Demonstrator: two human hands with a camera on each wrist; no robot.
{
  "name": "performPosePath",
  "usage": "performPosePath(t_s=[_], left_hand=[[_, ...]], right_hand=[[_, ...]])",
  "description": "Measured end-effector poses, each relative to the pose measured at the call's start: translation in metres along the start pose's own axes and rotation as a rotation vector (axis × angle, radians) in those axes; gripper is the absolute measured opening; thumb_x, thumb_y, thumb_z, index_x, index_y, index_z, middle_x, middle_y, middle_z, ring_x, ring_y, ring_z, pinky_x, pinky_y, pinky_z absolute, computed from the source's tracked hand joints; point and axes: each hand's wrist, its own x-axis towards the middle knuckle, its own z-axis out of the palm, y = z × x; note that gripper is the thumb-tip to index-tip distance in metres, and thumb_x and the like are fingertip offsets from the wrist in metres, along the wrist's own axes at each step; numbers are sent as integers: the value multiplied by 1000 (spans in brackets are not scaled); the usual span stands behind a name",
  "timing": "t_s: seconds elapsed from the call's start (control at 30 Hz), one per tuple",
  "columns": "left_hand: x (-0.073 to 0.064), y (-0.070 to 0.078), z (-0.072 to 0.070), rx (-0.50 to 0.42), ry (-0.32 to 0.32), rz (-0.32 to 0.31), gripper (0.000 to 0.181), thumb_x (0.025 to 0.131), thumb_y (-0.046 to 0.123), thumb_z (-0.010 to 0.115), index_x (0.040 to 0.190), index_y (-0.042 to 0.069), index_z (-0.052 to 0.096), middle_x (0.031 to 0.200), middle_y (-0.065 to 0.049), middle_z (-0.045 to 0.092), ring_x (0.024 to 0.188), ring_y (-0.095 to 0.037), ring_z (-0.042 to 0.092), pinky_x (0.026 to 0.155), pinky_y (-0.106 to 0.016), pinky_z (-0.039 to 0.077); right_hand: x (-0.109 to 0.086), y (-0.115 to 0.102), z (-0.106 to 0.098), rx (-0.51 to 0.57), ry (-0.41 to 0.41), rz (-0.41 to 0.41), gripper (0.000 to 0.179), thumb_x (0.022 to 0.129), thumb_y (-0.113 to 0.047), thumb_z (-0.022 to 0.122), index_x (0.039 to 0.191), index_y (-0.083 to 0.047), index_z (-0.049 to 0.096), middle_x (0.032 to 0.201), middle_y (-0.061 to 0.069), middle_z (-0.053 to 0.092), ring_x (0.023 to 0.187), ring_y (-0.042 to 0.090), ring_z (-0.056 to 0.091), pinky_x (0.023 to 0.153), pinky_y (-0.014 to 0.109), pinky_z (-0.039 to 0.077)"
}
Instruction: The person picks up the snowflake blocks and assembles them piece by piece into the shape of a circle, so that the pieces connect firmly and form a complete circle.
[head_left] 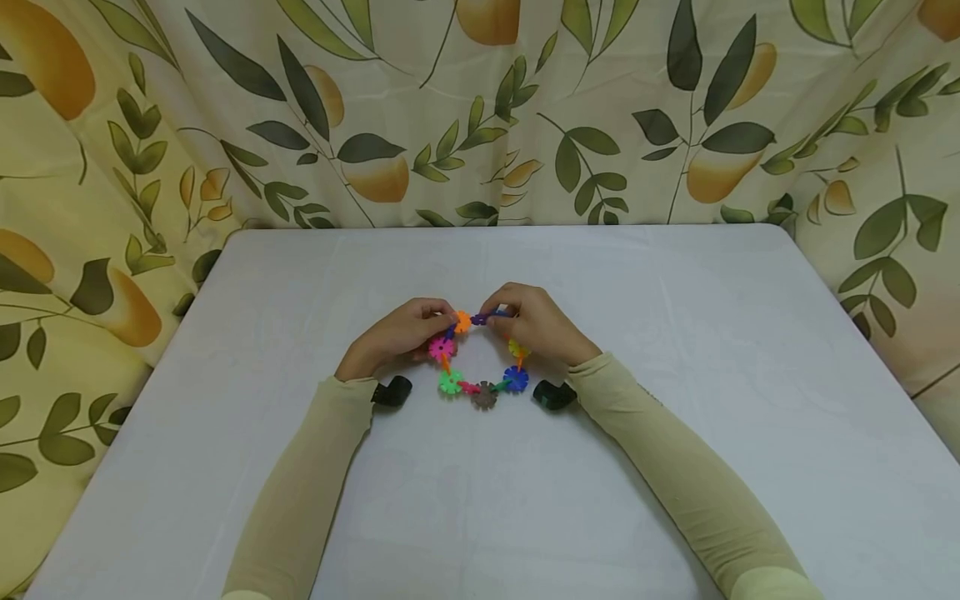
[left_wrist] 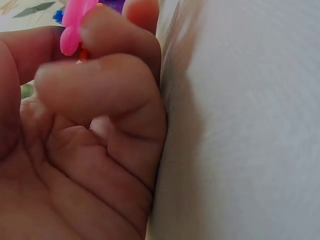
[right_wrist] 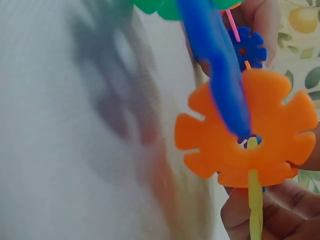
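Toothed, flower-shaped plastic discs, slotted together as a ring, lie between both hands in the head view. Its near side shows a green disc (head_left: 450, 382), a brown disc (head_left: 484, 396) and a blue disc (head_left: 516, 380). My left hand (head_left: 401, 329) pinches the far left part by an orange disc (head_left: 462, 322), above a pink disc (head_left: 442, 348). Opposite, my right hand (head_left: 542, 323) pinches the ring by a purple disc (head_left: 480, 319); its fingers hide part of that side. Close to the right wrist camera are another orange disc (right_wrist: 280, 110) and an edge-on yellow disc (right_wrist: 255, 205).
A white-covered table (head_left: 637, 500) lies under the hands. Behind and beside it hangs a leaf-and-fruit patterned curtain (head_left: 450, 100). Black wrist cameras, left (head_left: 392, 392) and right (head_left: 554, 396), sit at the cuffs near the ring.
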Motion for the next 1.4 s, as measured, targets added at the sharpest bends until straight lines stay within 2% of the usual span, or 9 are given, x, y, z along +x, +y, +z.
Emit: performPosePath(t_s=[0.23, 0.5, 0.7, 0.93, 1.17, 1.3, 1.4], left_hand=[[2, -4, -1, -34, -31, 35, 23, 115, 17, 52, 111, -1, 65, 83, -8, 69, 52, -17, 46, 51, -26, 44], [2, -3, 0, -29, -36, 55, 24, 114, 15, 51, 109, -4, 67, 88, -12, 76, 51, -15, 46, 50, -24, 43], [2, -2, 1, -37, -40, 58, 24, 113, 10, 49, 105, -4, 66, 93, -14, 78, 56, -13, 51, 51, -23, 43], [3, -3, 3, 0, -36, 65, 24, 112, 8, 49, 103, -4, 67, 92, -13, 78, 79, -17, 63, 74, -28, 47], [4, -2, 3, 22, -59, 87, 25, 111, 8, 50, 106, -5, 71, 88, -12, 78, 83, -19, 64, 80, -29, 49], [4, -2, 1, 14, -56, 80, 26, 112, 9, 50, 110, -5, 72, 92, -12, 78, 91, -22, 65, 87, -32, 50], [3, -2, 1, -13, -29, 72, 28, 114, 13, 51, 113, -4, 72, 97, -13, 78, 99, -24, 66, 94, -34, 49]], right_hand=[[-1, -2, 2, 47, 6, 52, 11, 99, 2, 72, 106, -3, 80, 109, 10, 74, 79, 23, 59, 70, 31, 49], [1, 0, 5, 48, 17, 18, 11, 98, 4, 73, 103, -2, 81, 107, 9, 74, 82, 24, 58, 71, 32, 47], [1, -1, 7, 67, 26, 11, 11, 96, 7, 74, 100, 0, 81, 106, 11, 75, 87, 25, 57, 76, 34, 46], [1, -1, 11, 129, 20, -5, 14, 94, 13, 72, 96, 2, 81, 103, 12, 76, 94, 27, 66, 85, 38, 52], [1, -2, 13, 126, 15, -76, 19, 91, 18, 71, 92, 2, 82, 97, 10, 75, 93, 25, 67, 83, 35, 53], [1, -4, 12, 122, 15, -66, 15, 92, 15, 72, 95, 2, 81, 99, 11, 76, 92, 25, 67, 82, 35, 53], [1, -6, 11, 111, 24, -25, 13, 93, 11, 74, 97, 1, 81, 101, 10, 76, 92, 24, 66, 83, 35, 53]])
